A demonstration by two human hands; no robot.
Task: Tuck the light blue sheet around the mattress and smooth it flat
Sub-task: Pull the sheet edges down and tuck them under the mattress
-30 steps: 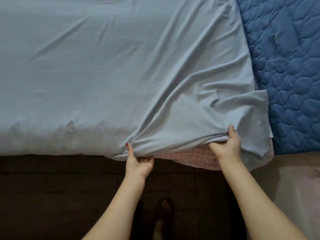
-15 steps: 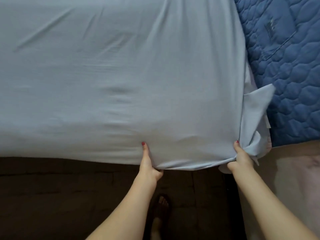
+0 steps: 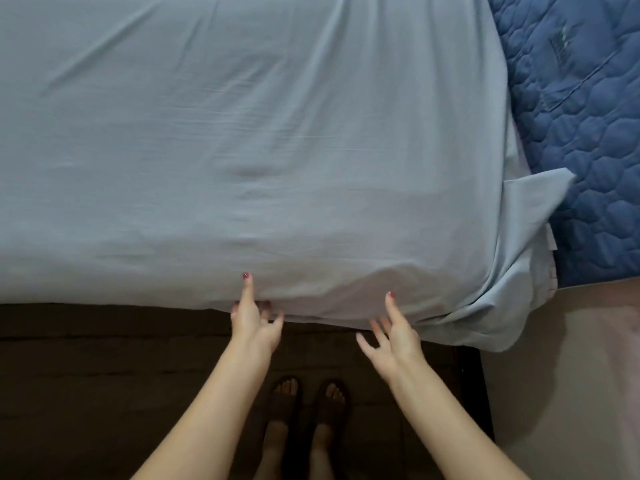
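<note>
The light blue sheet (image 3: 277, 150) lies stretched over the mattress with only faint creases, and hides it entirely. Its near edge hangs down the mattress side. My left hand (image 3: 254, 322) is at that edge, thumb pointing up against the fabric and fingertips at the lower hem. My right hand (image 3: 393, 336) is a little to the right with fingers spread, holding nothing, its thumb tip touching the sheet's side. A loose bunched sheet corner (image 3: 502, 317) hangs off the mattress's near right corner, with a flap (image 3: 540, 188) sticking out to the right.
A dark blue quilted cover (image 3: 581, 133) lies beside the mattress on the right. Below it is a pale surface (image 3: 571, 375). The dark floor (image 3: 104, 375) runs along the near side, where my sandalled feet (image 3: 308, 403) stand.
The sheet was pulled down over the pink checked mattress edge and now covers it. My right hand let go of the corner and moved left, fingers spread. My left hand's grip loosened.
</note>
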